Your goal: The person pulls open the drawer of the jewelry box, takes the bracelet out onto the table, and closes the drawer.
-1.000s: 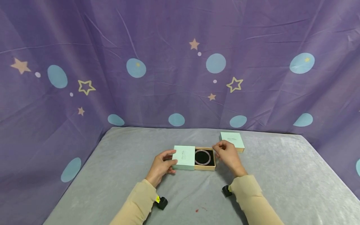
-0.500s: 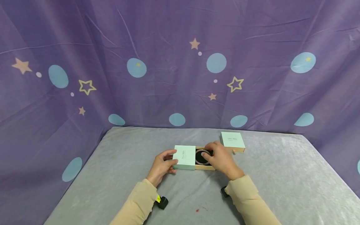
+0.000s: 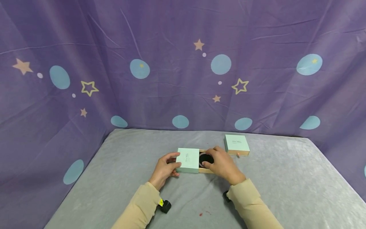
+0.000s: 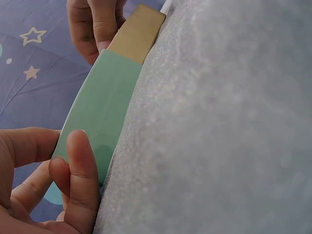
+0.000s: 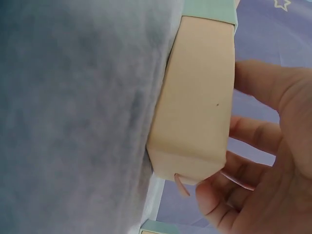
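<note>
A mint-green slide box lies on the table, its sleeve [image 3: 187,159] on the left and its gold-tan drawer [image 3: 206,170] pulled out to the right. My left hand [image 3: 163,167] grips the left end of the sleeve between thumb and fingers; the left wrist view shows them against the green side [image 4: 97,107]. Over the drawer, my right hand [image 3: 224,163] has its thumb and fingers curled down at a bangle [image 3: 200,159] on a black lining. The bangle's right part is hidden behind that hand. In the right wrist view, a small ribbon tab [image 5: 182,185] sticks out of the drawer's end.
A second mint-green box [image 3: 237,143], closed, with a ribbon tab at its front, stands behind and right of the right hand. Grey cloth [image 3: 128,152] covers the table. A purple patterned curtain [image 3: 160,79] hangs behind it.
My right hand has moved left from the drawer's outer end to over the bangle, its thumb and fingers coming down there. The left hand and the sleeve stay put.
</note>
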Motion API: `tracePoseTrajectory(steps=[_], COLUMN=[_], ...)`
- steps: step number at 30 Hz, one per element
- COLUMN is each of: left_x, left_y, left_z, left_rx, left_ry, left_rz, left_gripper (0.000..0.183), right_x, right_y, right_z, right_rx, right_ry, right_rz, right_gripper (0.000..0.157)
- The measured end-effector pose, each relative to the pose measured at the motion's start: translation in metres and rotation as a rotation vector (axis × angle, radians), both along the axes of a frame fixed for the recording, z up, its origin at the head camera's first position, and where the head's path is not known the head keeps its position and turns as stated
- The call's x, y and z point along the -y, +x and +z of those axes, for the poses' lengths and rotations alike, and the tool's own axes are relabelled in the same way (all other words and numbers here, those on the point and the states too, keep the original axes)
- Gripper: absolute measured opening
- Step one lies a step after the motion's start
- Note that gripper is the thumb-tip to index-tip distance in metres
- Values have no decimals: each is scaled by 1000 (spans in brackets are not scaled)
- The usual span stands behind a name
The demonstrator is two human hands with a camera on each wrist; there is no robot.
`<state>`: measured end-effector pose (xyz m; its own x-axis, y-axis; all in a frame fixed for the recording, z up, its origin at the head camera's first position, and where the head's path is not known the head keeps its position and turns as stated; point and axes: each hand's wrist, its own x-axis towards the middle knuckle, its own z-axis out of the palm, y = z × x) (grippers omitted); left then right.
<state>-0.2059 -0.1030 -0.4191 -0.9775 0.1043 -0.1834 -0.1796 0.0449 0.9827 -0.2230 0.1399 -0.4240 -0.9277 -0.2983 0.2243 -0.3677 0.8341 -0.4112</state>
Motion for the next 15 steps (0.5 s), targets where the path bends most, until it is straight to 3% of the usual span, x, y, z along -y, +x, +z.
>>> tracePoseTrajectory(steps=[8,15], left_x=[-1,2], left_y=[0,-13], left_z=[0,-23], left_rx=[9,1], left_ry=[-7,0], left_rz=[6,15], left_gripper=[46,47], right_x=[5,8], right_y=[1,-1], right_z=[1,-1], right_rx=[-32,-59], right_ry=[72,122], right_rz=[-20,-47], right_gripper=[52,56])
